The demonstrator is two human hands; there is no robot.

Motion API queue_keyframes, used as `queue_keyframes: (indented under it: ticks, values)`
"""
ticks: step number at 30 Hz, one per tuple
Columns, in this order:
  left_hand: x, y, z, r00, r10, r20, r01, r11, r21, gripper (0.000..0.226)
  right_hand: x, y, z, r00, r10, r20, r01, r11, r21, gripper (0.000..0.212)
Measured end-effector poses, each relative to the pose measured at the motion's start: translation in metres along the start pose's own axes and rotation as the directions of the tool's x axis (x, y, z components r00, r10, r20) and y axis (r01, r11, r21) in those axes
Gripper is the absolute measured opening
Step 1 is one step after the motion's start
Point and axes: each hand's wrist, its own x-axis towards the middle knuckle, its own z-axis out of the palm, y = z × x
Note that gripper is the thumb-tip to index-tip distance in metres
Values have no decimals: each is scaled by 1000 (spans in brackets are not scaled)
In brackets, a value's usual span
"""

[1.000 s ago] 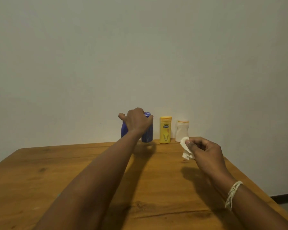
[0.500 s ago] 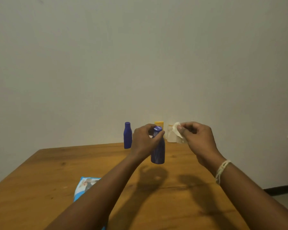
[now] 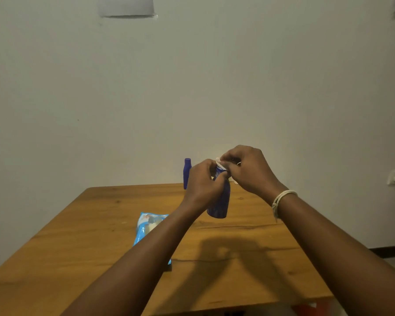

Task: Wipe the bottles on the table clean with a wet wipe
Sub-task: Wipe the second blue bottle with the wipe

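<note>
Head view: both forearms reach forward and meet above the wooden worktop [image 3: 100,236]. Left hand [image 3: 203,181], fingers curled, grips the upper body of a dark blue plastic bottle [image 3: 219,201], cylindrical, held raised and slightly tilted. Right hand [image 3: 246,169], a pale cord bracelet [image 3: 281,199] at its wrist, pinches a crumpled white wet wipe [image 3: 220,164] against the bottle's cap. Second blue bottle [image 3: 187,173], slim, stands upright at far edge. Glossy blue wipe packet [image 3: 147,226] lies flat, near left.

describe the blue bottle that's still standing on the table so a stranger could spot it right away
On the wooden table, look to the far edge by the wall. The slim dark blue plastic bottle stands upright there, just beyond the left hand; unlike the other blue bottle, nobody holds it.
</note>
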Motion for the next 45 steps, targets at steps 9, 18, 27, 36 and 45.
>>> queue_keyframes:
  ticks: [9,18,27,36,45]
  values:
    - [-4,17,-22,992,50,114,-49,999,-18,10,-5,-17,-19,992,-98,77,102,993,-59,17]
    - [4,12,-23,987,79,137,-65,992,-105,22,-14,0,-24,997,-81,-2,81,991,102,14]
    - [6,22,-22,949,-81,303,242,806,-541,47,-17,-2,-21,994,93,-59,-51,865,500,15]
    - [6,19,-34,840,-49,541,497,470,-729,51,-21,-11,-11,986,-10,-167,61,951,304,18]
    - [5,21,-47,874,-15,486,455,381,-805,37,-27,-29,-5,935,-314,-169,329,941,74,18]
